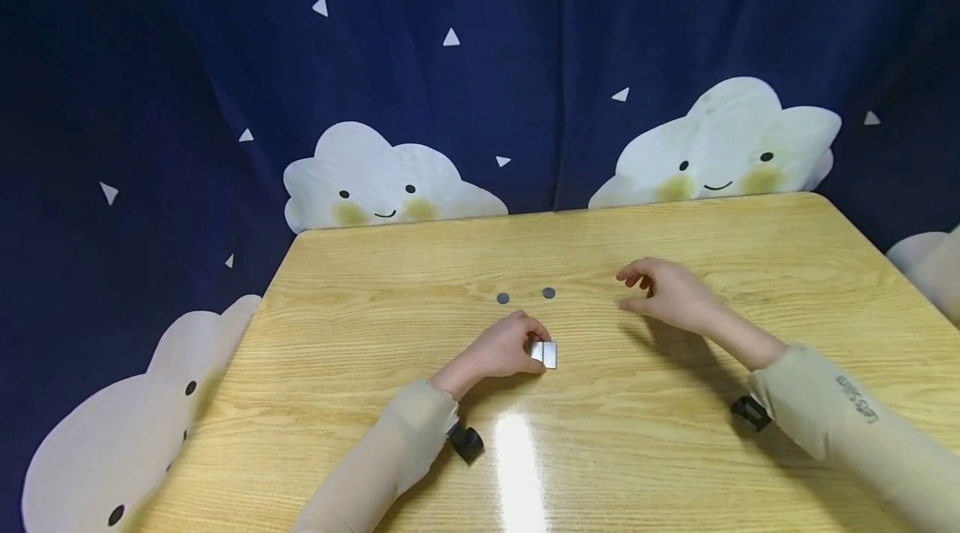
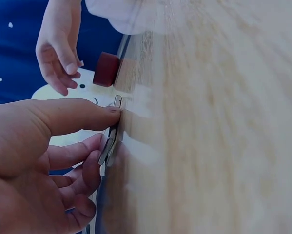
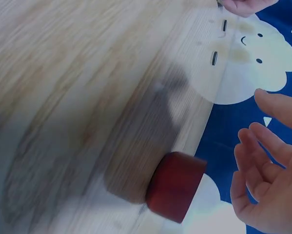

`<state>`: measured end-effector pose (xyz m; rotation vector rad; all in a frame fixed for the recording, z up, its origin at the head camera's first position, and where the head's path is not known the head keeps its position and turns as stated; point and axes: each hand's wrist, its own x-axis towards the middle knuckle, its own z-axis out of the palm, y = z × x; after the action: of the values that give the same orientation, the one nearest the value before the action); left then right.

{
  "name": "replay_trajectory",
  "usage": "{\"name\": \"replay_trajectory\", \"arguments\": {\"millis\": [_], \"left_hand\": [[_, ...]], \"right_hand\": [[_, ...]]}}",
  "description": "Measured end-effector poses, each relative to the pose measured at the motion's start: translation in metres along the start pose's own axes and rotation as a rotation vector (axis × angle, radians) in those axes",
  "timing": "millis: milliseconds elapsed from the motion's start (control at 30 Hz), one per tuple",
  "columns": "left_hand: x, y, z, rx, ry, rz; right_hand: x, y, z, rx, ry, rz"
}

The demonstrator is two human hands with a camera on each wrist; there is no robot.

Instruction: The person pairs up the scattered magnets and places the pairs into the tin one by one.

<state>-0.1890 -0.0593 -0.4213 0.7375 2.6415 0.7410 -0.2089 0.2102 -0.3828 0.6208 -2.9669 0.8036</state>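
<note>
My left hand (image 1: 510, 347) pinches a small shiny silver piece (image 1: 550, 355) of two flat rectangular panels between thumb and fingers. In the left wrist view the silver piece (image 2: 108, 139) is slightly bent in the middle, close over the tabletop. Two small grey discs (image 1: 503, 298) lie on the table just beyond that hand. My right hand (image 1: 675, 296) hovers over the table to the right, fingers loosely bent, holding nothing. A dark red, round block (image 3: 176, 186) stands on the table near the right hand; in the head view the hand hides it.
The wooden table (image 1: 337, 366) ends at a dark blue curtain (image 1: 525, 58) printed with smiling clouds and small white triangles. A black wrist camera (image 1: 467, 443) hangs at the left sleeve, another black camera (image 1: 750, 414) at the right sleeve.
</note>
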Motion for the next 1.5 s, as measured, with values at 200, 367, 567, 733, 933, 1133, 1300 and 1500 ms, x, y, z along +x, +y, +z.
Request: {"name": "replay_trajectory", "arguments": {"millis": [200, 367, 567, 733, 933, 1133, 1300, 1500], "left_hand": [[0.000, 0.002, -0.001, 0.012, -0.011, 0.002], [0.000, 0.002, -0.001, 0.026, -0.010, 0.000], [-0.001, 0.003, -0.001, 0.050, -0.009, -0.014], [0.000, 0.001, -0.001, 0.044, -0.005, -0.019], [0.000, 0.000, -0.001, 0.044, -0.004, -0.032], [-0.001, 0.001, -0.002, 0.044, -0.009, -0.020], [-0.001, 0.002, -0.003, 0.037, -0.008, -0.010], [-0.001, 0.000, -0.003, 0.029, -0.003, -0.002]], "right_hand": [[-0.004, 0.007, -0.005, -0.018, 0.018, 0.010], [-0.006, 0.018, -0.009, -0.025, 0.052, -0.009], [-0.007, 0.031, -0.008, 0.019, 0.028, -0.007], [-0.010, 0.034, -0.012, 0.035, -0.008, 0.031], [-0.012, 0.039, -0.012, 0.025, -0.033, 0.051], [-0.012, 0.045, -0.010, 0.005, -0.049, 0.078], [-0.012, 0.049, -0.010, -0.007, -0.052, 0.077], [-0.015, 0.054, -0.010, -0.017, -0.063, 0.078]]}}
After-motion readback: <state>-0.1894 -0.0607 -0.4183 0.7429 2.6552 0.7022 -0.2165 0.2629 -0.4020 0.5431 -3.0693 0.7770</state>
